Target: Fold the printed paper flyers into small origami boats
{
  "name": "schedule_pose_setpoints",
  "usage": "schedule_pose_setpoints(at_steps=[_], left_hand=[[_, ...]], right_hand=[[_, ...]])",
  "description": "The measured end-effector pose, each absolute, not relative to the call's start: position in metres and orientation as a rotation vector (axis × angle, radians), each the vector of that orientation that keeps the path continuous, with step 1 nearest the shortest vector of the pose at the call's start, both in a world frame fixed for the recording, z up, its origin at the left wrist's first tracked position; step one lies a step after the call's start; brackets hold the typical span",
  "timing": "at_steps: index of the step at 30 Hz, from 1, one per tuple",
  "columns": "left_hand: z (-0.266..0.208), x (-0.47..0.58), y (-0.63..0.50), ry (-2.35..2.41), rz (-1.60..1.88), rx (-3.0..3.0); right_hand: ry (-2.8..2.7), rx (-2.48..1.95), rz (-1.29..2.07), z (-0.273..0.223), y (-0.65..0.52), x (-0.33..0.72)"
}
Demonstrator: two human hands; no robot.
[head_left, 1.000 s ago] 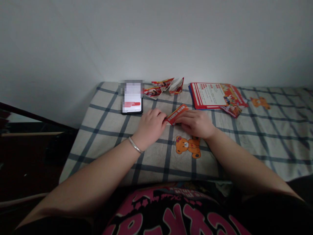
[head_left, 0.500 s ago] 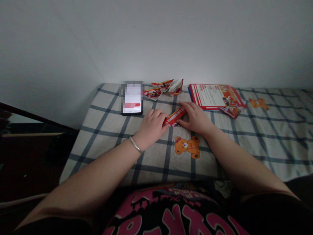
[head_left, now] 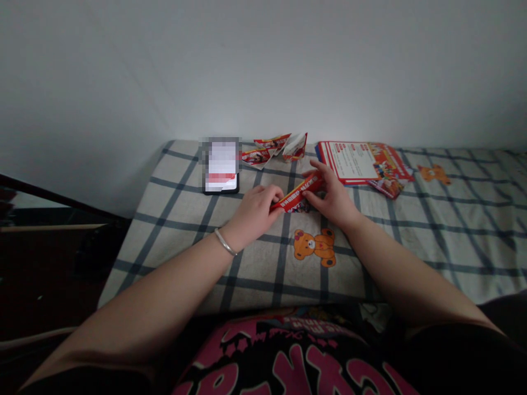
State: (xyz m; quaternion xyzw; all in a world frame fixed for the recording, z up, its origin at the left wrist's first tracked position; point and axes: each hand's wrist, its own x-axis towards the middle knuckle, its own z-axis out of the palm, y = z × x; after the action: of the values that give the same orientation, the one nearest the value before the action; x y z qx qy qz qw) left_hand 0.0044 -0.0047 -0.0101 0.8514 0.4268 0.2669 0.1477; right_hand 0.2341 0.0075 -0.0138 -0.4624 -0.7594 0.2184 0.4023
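A strip of folded red printed paper [head_left: 294,196] with white lettering lies slantwise between my hands, just above the checked cloth. My left hand [head_left: 257,208] pinches its lower left end, fingers curled. On the upper right part, the thumb of my right hand [head_left: 331,197] presses the front face while its other fingers reach behind, the index finger raised. Part of the paper's far end is hidden by that hand. Beyond my hands, several folded red and white paper pieces [head_left: 258,157] stand or lie near the wall.
A phone [head_left: 222,164] with a lit, partly blurred screen is at the back left. At the back right lies a stack of red and white printed sheets [head_left: 354,162], with a small folded red piece [head_left: 387,188] at its front. A white wall [head_left: 263,66] rises behind the checked cloth [head_left: 164,252].
The red paper has tipped so more of its lettered front shows. My right thumb has moved onto that face and the right index finger has lifted. My left hand stays at its end.
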Motion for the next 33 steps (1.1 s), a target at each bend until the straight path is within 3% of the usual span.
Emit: schedule_pose_setpoints(at_steps=[4, 9, 22, 33], left_hand=[[-0.007, 0.003, -0.003, 1.221, 0.776, 2.418], [-0.003, -0.002, 0.001, 1.269, 0.845, 2.527], [-0.011, -0.009, 0.006, 1.138, 0.751, 2.635], [-0.011, -0.009, 0.002, 1.069, 0.625, 2.748]], right_hand=[[-1.806, -1.185, 0.653, -0.017, 0.008, 0.234], [-1.717, -1.074, 0.493, -0.011, 0.000, 0.234], [-2.519, -0.825, 0.067, 0.000, 0.003, 0.235], [-2.580, -0.781, 0.263, 0.000, 0.003, 0.234]])
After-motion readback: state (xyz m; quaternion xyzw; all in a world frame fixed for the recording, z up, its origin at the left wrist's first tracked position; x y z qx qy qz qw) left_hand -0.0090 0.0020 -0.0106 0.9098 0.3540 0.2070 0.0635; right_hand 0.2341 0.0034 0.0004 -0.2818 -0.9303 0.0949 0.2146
